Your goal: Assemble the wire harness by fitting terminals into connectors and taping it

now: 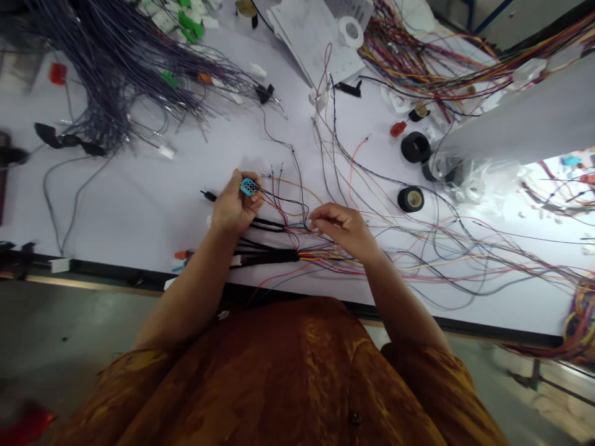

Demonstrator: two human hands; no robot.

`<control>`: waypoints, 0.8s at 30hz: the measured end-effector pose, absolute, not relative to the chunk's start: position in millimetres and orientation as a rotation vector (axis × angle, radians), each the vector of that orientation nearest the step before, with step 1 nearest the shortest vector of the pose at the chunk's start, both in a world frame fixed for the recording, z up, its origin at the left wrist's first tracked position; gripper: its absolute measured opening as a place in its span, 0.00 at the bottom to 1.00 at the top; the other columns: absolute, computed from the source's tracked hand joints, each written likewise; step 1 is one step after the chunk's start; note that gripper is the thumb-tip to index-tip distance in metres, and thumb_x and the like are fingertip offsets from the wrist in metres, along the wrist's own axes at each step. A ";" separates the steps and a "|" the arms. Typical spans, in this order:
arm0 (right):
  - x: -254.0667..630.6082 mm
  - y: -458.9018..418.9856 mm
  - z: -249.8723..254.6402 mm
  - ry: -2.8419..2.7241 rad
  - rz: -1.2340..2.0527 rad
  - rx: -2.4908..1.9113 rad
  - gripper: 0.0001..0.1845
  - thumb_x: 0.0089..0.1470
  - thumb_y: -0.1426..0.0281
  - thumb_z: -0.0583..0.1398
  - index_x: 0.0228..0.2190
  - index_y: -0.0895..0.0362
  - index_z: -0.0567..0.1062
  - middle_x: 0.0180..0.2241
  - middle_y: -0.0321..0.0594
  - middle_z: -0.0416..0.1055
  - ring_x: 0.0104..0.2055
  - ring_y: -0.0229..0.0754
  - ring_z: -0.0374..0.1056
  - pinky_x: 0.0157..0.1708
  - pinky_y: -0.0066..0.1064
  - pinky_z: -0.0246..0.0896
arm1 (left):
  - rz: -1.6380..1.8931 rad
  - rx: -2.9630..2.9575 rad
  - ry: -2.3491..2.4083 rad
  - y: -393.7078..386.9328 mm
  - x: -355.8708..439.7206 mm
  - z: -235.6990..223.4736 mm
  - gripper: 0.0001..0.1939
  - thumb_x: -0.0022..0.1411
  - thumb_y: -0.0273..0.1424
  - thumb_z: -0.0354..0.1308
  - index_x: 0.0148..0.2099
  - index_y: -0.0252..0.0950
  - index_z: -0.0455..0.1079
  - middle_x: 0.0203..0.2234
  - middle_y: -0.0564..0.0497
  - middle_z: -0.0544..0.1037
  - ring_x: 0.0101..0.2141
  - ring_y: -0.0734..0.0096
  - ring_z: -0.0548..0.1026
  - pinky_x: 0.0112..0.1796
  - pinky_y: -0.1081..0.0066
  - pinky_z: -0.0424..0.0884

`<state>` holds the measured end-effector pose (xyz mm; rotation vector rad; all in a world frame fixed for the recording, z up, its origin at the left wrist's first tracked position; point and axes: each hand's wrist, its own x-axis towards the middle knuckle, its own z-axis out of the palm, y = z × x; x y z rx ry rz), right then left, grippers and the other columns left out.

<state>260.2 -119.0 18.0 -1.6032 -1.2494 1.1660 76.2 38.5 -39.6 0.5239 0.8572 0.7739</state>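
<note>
As the left hand (235,204) closes firmly around a small blue multi-cavity connector (248,186), thumb and fingers pinching its sides, the connector's dark cavities stay in view above the fingers. Thin red, black and yellow wires (283,207) run from the connector toward the right hand (344,230), which lies just beyond them with its fingers curled nearly shut. Its fingertips (316,224) are at the wires, but whether they have hold of one is hard to tell.

Below the connector, a black-sleeved wire harness (267,257) lies on a white workbench (139,204), its branches fanning out into many coloured wires. A short black plug lead (209,196) lies just left of the connector. Farther right of the connector stand two rolls of black tape (415,147), with a smaller red connector (398,128) just above them. Well beyond the connector are a stack of papers (316,43) and, up to the left, a large bundle of grey wires (111,68) with green connectors (190,25) past it. Nearer the camera than the connector, an orange-brown patterned garment (260,371) covers the person's torso.
</note>
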 end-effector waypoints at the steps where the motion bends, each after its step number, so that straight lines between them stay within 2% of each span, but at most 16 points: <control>1: 262.3 -119.2 21.8 -1.176 1.291 -1.486 0.10 0.59 0.66 0.59 0.41 0.55 0.75 0.39 0.39 0.78 0.38 0.38 0.74 0.40 0.34 0.70 | 0.777 0.525 0.863 38.4 76.4 -40.1 0.20 0.69 0.45 0.53 0.30 0.36 0.68 0.24 0.52 0.73 0.16 0.84 0.62 0.16 0.80 0.60; 3: 264.5 -118.9 25.0 -1.080 1.441 -1.312 0.14 0.57 0.63 0.62 0.45 0.54 0.75 0.47 0.43 0.76 0.44 0.41 0.75 0.44 0.37 0.72 | 0.782 0.528 0.862 38.3 76.7 -41.0 0.20 0.68 0.46 0.53 0.30 0.36 0.68 0.25 0.52 0.73 0.16 0.84 0.63 0.16 0.80 0.61; 5: 262.8 -116.7 21.6 -1.009 1.450 -1.249 0.17 0.55 0.62 0.64 0.46 0.54 0.75 0.49 0.44 0.76 0.46 0.43 0.75 0.44 0.38 0.72 | 0.788 0.532 0.860 38.1 77.2 -41.9 0.20 0.68 0.46 0.53 0.31 0.37 0.68 0.25 0.53 0.73 0.16 0.84 0.63 0.17 0.79 0.61; 10: 245.5 -96.9 11.4 -0.960 1.193 -1.369 0.11 0.58 0.61 0.61 0.37 0.55 0.79 0.33 0.37 0.77 0.33 0.36 0.73 0.36 0.31 0.72 | 0.803 0.602 0.862 37.4 79.2 -44.0 0.21 0.67 0.49 0.53 0.30 0.37 0.68 0.24 0.52 0.73 0.16 0.83 0.63 0.17 0.78 0.60; 13: 234.4 -78.8 20.3 -1.057 1.100 -1.431 0.10 0.56 0.61 0.62 0.33 0.55 0.78 0.35 0.36 0.75 0.30 0.33 0.68 0.29 0.27 0.67 | 0.828 0.655 0.847 36.2 79.9 -46.1 0.22 0.66 0.51 0.53 0.31 0.38 0.69 0.24 0.52 0.73 0.17 0.82 0.64 0.17 0.76 0.61; 17: 224.4 -56.1 30.0 -1.124 1.151 -1.467 0.10 0.58 0.64 0.59 0.39 0.56 0.74 0.28 0.33 0.73 0.23 0.30 0.63 0.23 0.24 0.60 | 0.860 0.645 0.841 34.2 79.2 -48.2 0.21 0.65 0.50 0.55 0.35 0.37 0.72 0.25 0.52 0.74 0.17 0.83 0.65 0.17 0.77 0.60; 19: 221.2 -46.3 28.0 -1.148 1.096 -1.533 0.08 0.57 0.67 0.59 0.39 0.55 0.70 0.25 0.31 0.72 0.22 0.31 0.62 0.24 0.25 0.59 | 0.860 0.614 0.835 33.4 78.6 -47.4 0.19 0.65 0.48 0.57 0.36 0.36 0.73 0.25 0.52 0.74 0.17 0.83 0.66 0.17 0.78 0.61; 22: 217.3 -35.0 19.4 -1.243 0.879 -1.662 0.02 0.56 0.70 0.58 0.32 0.55 0.68 0.24 0.31 0.70 0.26 0.33 0.64 0.28 0.26 0.58 | 0.852 0.571 0.812 32.6 78.6 -43.4 0.18 0.65 0.45 0.57 0.38 0.34 0.74 0.26 0.52 0.75 0.18 0.84 0.66 0.18 0.79 0.61; 24: 214.8 -30.6 12.6 -1.304 0.776 -1.709 0.03 0.56 0.71 0.56 0.29 0.55 0.68 0.24 0.32 0.68 0.26 0.33 0.63 0.29 0.27 0.57 | 0.847 0.549 0.805 32.1 79.1 -39.9 0.17 0.66 0.44 0.58 0.39 0.34 0.75 0.25 0.51 0.74 0.18 0.84 0.65 0.19 0.80 0.61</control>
